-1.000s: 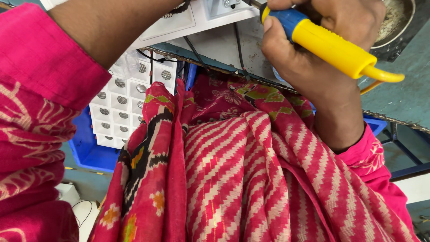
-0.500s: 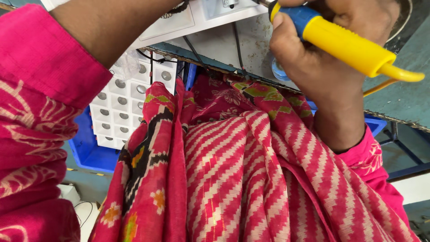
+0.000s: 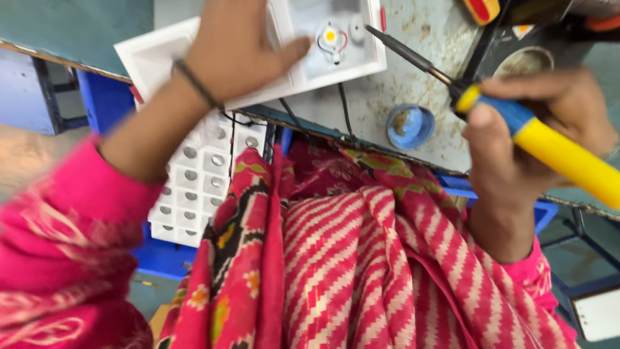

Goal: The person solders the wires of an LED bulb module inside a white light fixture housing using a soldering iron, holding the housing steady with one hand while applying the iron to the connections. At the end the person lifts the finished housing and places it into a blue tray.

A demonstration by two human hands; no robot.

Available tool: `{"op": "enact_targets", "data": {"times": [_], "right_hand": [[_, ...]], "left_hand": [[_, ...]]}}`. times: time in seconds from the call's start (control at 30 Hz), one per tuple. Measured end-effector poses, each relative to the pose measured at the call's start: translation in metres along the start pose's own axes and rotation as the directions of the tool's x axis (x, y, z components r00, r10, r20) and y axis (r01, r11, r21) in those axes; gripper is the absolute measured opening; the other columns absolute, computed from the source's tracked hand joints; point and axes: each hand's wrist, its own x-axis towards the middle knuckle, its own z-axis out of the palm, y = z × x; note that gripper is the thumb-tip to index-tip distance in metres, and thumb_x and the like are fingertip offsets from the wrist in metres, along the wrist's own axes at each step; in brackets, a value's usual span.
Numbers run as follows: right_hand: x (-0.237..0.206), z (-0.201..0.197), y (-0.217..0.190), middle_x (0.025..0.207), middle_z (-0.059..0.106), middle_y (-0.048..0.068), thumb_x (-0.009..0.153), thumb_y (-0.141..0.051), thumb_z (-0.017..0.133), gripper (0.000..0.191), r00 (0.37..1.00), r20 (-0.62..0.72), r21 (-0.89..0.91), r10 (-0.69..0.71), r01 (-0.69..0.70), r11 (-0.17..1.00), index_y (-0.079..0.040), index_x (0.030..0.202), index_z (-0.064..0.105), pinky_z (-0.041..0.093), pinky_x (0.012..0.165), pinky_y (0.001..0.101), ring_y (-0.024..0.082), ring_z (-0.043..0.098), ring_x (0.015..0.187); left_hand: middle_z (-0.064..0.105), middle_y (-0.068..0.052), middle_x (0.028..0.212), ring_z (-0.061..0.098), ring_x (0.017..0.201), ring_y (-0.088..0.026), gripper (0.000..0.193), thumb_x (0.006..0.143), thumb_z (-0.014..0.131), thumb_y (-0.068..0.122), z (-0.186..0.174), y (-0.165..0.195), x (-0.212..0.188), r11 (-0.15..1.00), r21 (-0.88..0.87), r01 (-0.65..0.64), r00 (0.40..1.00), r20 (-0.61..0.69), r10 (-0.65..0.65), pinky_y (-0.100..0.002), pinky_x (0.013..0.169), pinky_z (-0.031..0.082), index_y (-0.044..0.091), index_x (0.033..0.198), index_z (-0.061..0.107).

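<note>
**Inspector:** Report the left hand.

**Assistant:** The left hand (image 3: 236, 48) lies palm down on a white square lamp housing (image 3: 310, 71), fingers spread flat and the thumb reaching toward its middle. It presses on the housing rather than gripping it. A dark band sits on the wrist.

**Inspector:** Where is the housing?

**Assistant:** On the worn grey workbench (image 3: 413, 84), at its near edge, tilted a little. Inside sits a small round LED board (image 3: 330, 37) with a yellow centre, uncovered, just beside the thumb tip. Thin black wires (image 3: 344, 108) run from the housing over the bench edge.

**Inspector:** The right hand?

**Assistant:** The right hand (image 3: 536, 139) is closed around a soldering iron (image 3: 516, 123) with a blue and yellow handle. The dark shaft points up and left; its tip is beside the housing's right rim, near the LED board. I cannot tell whether it touches.

**Inspector:** Anything nearby?

**Assistant:** A small round blue tin (image 3: 410, 126) stands open on the bench between the housing and the right hand. Below the bench edge a white tray of small round metal parts (image 3: 194, 187) rests on a blue crate (image 3: 161, 255). A dark stand (image 3: 516, 58) is behind the right hand. Pink and red patterned cloth (image 3: 361, 258) covers the lap.
</note>
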Motion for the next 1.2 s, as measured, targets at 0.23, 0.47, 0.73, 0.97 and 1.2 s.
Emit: {"op": "enact_targets", "data": {"times": [0.23, 0.47, 0.73, 0.97, 1.2], "right_hand": [[-0.010, 0.002, 0.008, 0.092, 0.063, 0.011, 0.105, -0.026, 0.081, 0.041, 0.983, -0.178, 0.319, 0.041, 0.018, 0.948, 0.007, 0.113, 0.057, 0.053, 0.059, 0.0236, 0.015, 0.061, 0.063], [-0.026, 0.005, 0.008, 0.090, 0.064, 0.011, 0.103, -0.023, 0.079, 0.037, 0.979, -0.203, 0.299, 0.030, 0.033, 0.954, 0.006, 0.112, 0.058, 0.053, 0.059, 0.0228, 0.014, 0.062, 0.063], [-0.029, -0.002, 0.023, 0.092, 0.064, 0.011, 0.103, -0.016, 0.076, 0.030, 0.978, -0.202, 0.317, 0.049, 0.018, 0.948, 0.006, 0.112, 0.058, 0.054, 0.060, 0.0232, 0.014, 0.062, 0.064], [-0.023, 0.002, 0.018, 0.095, 0.065, 0.012, 0.106, -0.015, 0.076, 0.029, 0.979, -0.198, 0.344, 0.041, 0.031, 0.938, 0.006, 0.113, 0.058, 0.054, 0.061, 0.0231, 0.014, 0.062, 0.065], [-0.017, 0.004, 0.009, 0.096, 0.064, 0.010, 0.106, -0.021, 0.077, 0.033, 0.975, -0.222, 0.282, 0.022, 0.043, 0.958, 0.005, 0.115, 0.059, 0.055, 0.058, 0.0228, 0.013, 0.062, 0.066]], "left_hand": [[0.021, -0.015, 0.168, 0.008, 0.152, -0.047, 0.075, 0.089, 0.070, 0.083, 0.051, 0.000, -0.034, 0.903, 0.283, -0.323, 0.764, -0.485, 0.425, -0.081, 0.109, 0.019, 0.016, 0.119, 0.081], [0.008, -0.008, 0.172, -0.001, 0.153, -0.047, 0.090, 0.066, 0.074, 0.086, 0.058, -0.006, -0.033, 0.873, 0.373, -0.313, 0.827, -0.345, 0.444, -0.085, 0.100, 0.023, 0.014, 0.121, 0.080], [-0.001, -0.003, 0.170, -0.006, 0.152, -0.044, 0.088, 0.061, 0.080, 0.078, 0.063, 0.004, -0.020, 0.850, 0.454, -0.268, 0.868, -0.269, 0.417, -0.089, 0.097, 0.025, 0.015, 0.122, 0.078], [-0.003, 0.000, 0.170, -0.007, 0.151, -0.045, 0.077, 0.064, 0.082, 0.071, 0.047, 0.015, -0.024, 0.852, 0.463, -0.244, 0.902, -0.214, 0.374, -0.089, 0.096, 0.028, 0.013, 0.115, 0.080], [-0.007, 0.002, 0.170, -0.006, 0.152, -0.047, 0.073, 0.063, 0.083, 0.069, 0.036, 0.025, -0.026, 0.868, 0.448, -0.213, 0.952, -0.105, 0.288, -0.091, 0.097, 0.027, 0.014, 0.111, 0.081]]}}
